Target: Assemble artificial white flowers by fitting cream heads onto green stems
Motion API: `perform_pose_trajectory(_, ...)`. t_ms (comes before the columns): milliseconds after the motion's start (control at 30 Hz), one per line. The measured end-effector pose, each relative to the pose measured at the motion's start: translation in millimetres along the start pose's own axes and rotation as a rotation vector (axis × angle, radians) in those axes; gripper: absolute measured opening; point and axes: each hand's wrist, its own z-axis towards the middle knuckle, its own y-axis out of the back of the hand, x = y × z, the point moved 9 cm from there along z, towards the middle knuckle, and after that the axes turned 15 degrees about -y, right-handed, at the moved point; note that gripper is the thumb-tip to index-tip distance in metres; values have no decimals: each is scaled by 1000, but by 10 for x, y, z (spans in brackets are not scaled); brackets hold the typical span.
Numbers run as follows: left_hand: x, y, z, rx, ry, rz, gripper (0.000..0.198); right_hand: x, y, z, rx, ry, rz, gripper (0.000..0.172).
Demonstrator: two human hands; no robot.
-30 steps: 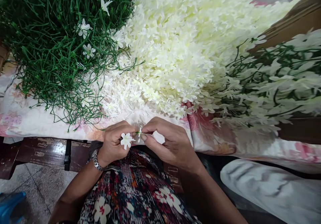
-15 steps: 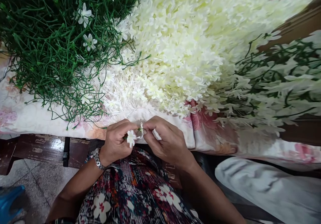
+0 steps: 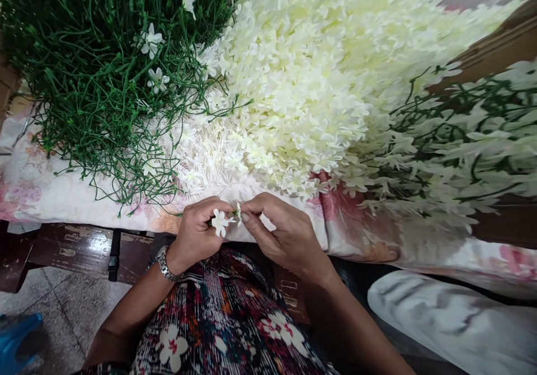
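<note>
My left hand (image 3: pixel 201 226) is closed on a green plastic stem, most of it hidden in the fingers. One white artificial flower (image 3: pixel 220 223) sits on the stem beside my left thumb. Between both hands a second small white blossom (image 3: pixel 239 212) shows edge-on at a green tip. My right hand (image 3: pixel 279 235) pinches this blossom with thumb and index finger. Just beyond the hands lie a heap of loose white flower heads (image 3: pixel 293 84) and a tangle of bare green stems (image 3: pixel 96 84).
A flower-print cloth (image 3: pixel 75 196) covers the table edge. Finished-looking white flowers on green stems (image 3: pixel 470 140) lie at the right, by a cardboard box (image 3: pixel 495 42). Another person's pale-trousered leg (image 3: pixel 453 313) is at lower right. A blue plastic object (image 3: pixel 19 338) stands on the floor at left.
The view has shifted slightly. My right fingers have closed more tightly at the second blossom, which sits close against the stem tip. My left hand keeps its grip.
</note>
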Motion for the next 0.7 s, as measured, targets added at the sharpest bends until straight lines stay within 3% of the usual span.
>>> perform_pose_trajectory(133, 139, 43, -55, -102, 205, -178, 5, -17, 178, 8, -18, -33, 111, 14)
perform_pose_trajectory(233, 174, 49, -98, -160, 258, -265, 3, 9, 261, 10, -54, -23, 151, 14)
perform_pose_trajectory(500, 52, 13, -29, -43, 198, -142, 8, 129, 155, 14, 11, 54, 84, 10)
perform_pose_trajectory(700, -76, -30, 64, 64, 33, -14, 13, 88, 105, 16, 44, 49, 33, 10)
